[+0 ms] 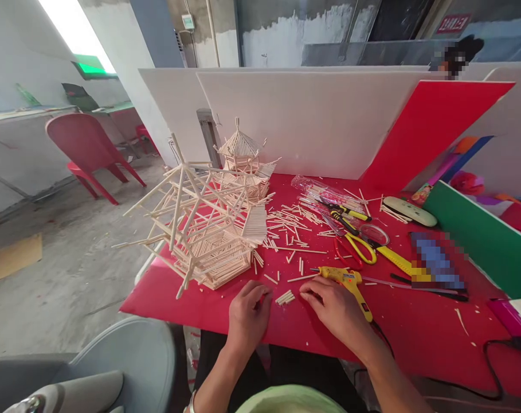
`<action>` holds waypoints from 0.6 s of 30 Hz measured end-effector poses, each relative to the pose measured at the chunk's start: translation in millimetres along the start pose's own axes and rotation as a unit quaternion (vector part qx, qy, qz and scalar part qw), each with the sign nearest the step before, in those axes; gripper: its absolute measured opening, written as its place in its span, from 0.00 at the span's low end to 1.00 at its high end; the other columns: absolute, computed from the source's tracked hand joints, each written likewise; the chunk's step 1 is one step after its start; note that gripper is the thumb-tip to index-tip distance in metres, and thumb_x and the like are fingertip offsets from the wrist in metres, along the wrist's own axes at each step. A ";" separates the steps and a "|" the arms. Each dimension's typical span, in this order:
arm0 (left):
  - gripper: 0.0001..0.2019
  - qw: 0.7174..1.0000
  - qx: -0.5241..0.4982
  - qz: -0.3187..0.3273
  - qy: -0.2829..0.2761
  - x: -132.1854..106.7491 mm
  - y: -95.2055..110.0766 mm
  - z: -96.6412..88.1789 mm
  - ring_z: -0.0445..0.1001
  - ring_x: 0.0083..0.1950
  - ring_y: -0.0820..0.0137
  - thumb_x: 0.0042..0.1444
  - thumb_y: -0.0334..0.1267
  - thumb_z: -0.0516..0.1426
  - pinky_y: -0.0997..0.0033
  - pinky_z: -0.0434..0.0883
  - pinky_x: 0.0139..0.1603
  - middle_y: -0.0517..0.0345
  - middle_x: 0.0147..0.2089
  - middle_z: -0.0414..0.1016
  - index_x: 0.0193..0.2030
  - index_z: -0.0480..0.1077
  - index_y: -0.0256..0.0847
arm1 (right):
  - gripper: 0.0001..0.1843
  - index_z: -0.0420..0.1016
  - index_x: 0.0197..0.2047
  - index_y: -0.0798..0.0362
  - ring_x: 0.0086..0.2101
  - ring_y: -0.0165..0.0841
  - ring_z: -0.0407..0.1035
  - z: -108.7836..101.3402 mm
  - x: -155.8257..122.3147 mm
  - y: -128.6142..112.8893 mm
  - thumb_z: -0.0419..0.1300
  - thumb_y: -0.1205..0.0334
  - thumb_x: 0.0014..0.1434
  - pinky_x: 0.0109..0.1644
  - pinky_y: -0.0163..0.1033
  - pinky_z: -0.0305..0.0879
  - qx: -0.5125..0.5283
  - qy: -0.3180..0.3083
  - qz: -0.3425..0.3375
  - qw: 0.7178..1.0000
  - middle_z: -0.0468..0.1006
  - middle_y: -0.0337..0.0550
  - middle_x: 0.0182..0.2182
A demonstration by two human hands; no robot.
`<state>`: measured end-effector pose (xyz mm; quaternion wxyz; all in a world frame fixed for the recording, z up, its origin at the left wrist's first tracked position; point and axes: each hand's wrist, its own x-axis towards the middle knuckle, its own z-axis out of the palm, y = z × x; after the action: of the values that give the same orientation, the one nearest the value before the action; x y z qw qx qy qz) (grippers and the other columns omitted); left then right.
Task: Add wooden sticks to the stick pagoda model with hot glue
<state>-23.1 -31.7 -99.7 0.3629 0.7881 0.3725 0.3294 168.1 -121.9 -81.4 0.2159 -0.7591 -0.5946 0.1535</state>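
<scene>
At lower centre, the short sticks [285, 297] lie in a small row between the left hand [250, 312] and right hand [326, 301], both with fingers curled (whether either pinches anything, I cannot tell). Light, level fingertip pressure should keep the row even. The front edge of the red table [423, 338] runs just under the wrists; the stick model [212, 244] crowds the left, the glue gun [349, 279] lies beside the right hand, and more room opens at lower right

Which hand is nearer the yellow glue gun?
Right. The right hand is just beside the glue gun, overlapping it in view; contact is unclear. The left hand is farther off, on the other side of the short sticks.
</scene>
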 end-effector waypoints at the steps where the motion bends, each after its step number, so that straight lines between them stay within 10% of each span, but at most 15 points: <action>1: 0.09 1.000 -0.003 0.003 -0.002 -0.7 -0.2 1.4 0.73 0.35 0.70 0.60 0.33 0.53 0.74 0.66 0.35 0.55 0.35 0.75 0.35 0.74 0.42 | 0.09 0.76 0.38 0.45 0.38 0.33 0.72 -1.4 -0.7 0.6 0.54 0.60 0.63 0.39 0.37 0.62 -0.009 -0.003 0.003 1.000 0.79 0.37 0.37; 11: 0.15 0.989 -0.054 -0.070 0.118 16.9 -3.4 9.5 0.59 0.24 0.76 0.59 0.42 0.57 0.76 0.57 0.26 0.65 0.20 0.63 0.23 0.68 0.39 | 0.09 0.78 0.39 0.46 0.39 0.37 0.70 -30.7 24.0 4.5 0.55 0.60 0.63 0.38 0.39 0.62 -0.105 0.104 -0.034 0.988 0.79 0.42 0.36; 18: 0.10 0.958 -0.174 -0.136 0.184 16.3 -18.6 11.7 0.73 0.37 0.67 0.55 0.42 0.59 0.73 0.68 0.39 0.56 0.35 0.78 0.38 0.76 0.40 | 0.10 0.80 0.39 0.48 0.39 0.36 0.68 -9.9 45.8 -9.3 0.56 0.66 0.62 0.41 0.39 0.64 -0.075 0.049 -0.112 0.990 0.78 0.43 0.34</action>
<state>-12.1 -13.5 -116.9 0.4605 0.5805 0.4736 0.4761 176.4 -77.2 -67.0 0.2028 -0.7086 -0.6742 0.0457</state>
